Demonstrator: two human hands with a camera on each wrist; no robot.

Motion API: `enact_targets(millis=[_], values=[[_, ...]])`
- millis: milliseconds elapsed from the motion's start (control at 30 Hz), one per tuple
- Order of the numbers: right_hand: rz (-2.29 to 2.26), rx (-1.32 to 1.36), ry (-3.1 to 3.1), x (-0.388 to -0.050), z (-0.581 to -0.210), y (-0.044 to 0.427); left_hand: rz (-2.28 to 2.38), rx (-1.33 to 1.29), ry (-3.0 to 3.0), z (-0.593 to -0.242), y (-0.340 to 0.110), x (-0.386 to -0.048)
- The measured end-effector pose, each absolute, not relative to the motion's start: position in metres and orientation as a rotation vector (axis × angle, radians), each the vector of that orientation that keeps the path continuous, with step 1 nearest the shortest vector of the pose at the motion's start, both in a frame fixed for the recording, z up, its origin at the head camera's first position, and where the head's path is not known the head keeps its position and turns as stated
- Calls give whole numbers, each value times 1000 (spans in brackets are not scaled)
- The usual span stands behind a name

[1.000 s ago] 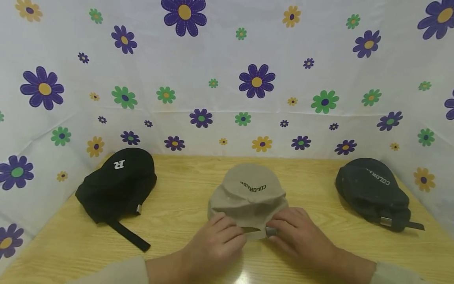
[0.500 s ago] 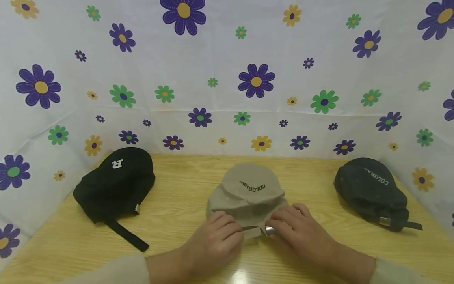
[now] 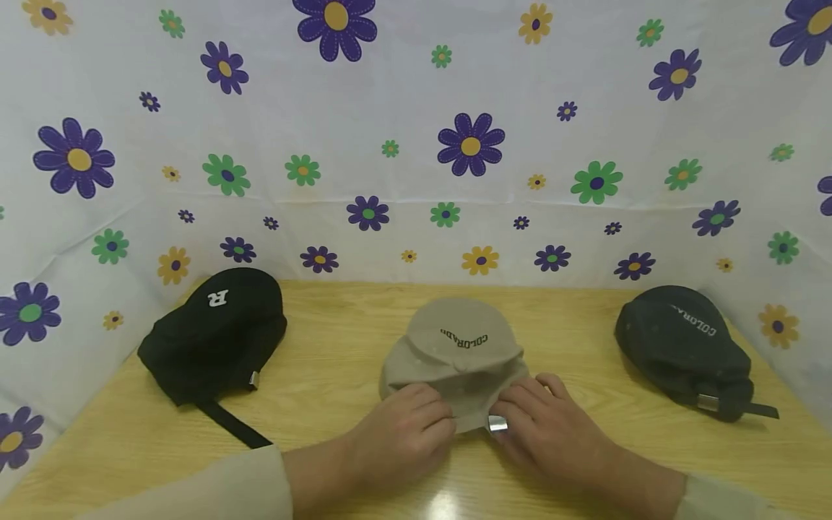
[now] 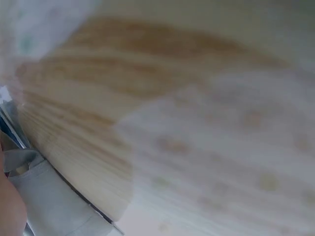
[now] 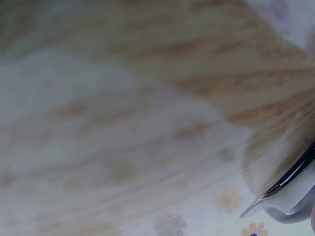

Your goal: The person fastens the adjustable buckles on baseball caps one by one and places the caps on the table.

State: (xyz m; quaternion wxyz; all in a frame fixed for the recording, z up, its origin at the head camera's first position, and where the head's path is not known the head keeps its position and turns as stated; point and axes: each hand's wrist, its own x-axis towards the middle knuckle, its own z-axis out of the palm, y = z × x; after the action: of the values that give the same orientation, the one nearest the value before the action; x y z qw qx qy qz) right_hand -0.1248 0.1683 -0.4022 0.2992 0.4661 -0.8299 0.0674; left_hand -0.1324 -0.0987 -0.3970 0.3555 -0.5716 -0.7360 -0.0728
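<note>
In the head view a beige cap (image 3: 463,325) lettered COLORADO sits at the middle of the table, its strap side toward me. My left hand (image 3: 406,433) pinches the cap's near edge by the strap, fingers curled. My right hand (image 3: 552,430) grips the other side beside a shiny metal buckle (image 3: 497,423). Both hands hide the strap's ends, so its threading cannot be made out. Part of the cap (image 4: 54,201) fills the lower left corner of the left wrist view. Little of the work shows in the right wrist view.
A black cap (image 3: 221,332) with a white R and a loose strap lies at the left. A dark COLORADO cap (image 3: 682,354) with a buckle lies at the right. Flower-print cloth (image 3: 416,94) walls the back and sides of the wooden table (image 3: 331,318).
The gap under the cap's rear edge has gone from sight, and the loose strap end seen half a second ago is hidden. My left hand has shifted slightly right; the buckle shows more.
</note>
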Motion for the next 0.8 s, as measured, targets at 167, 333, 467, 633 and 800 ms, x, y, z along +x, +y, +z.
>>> enact_targets(millis=[167,333,467,633,800], values=[[183,1214,-2215,-126,-401,168,-246,-1516,-1873,-397,-97,-135],[239,1224,-2190,-125,-402,167,-245,-1546,-1854,-399,-96,-134],[287,1236,-2169,-125,-403,165,-248,-1552,-1823,-405,-97,-132],[312,1264,-2141,-126,-405,162,-385,-1496,-1813,-403,-98,-129],[328,1251,-2134,-127,-406,164,-829,-1243,-2105,-393,-91,-116]])
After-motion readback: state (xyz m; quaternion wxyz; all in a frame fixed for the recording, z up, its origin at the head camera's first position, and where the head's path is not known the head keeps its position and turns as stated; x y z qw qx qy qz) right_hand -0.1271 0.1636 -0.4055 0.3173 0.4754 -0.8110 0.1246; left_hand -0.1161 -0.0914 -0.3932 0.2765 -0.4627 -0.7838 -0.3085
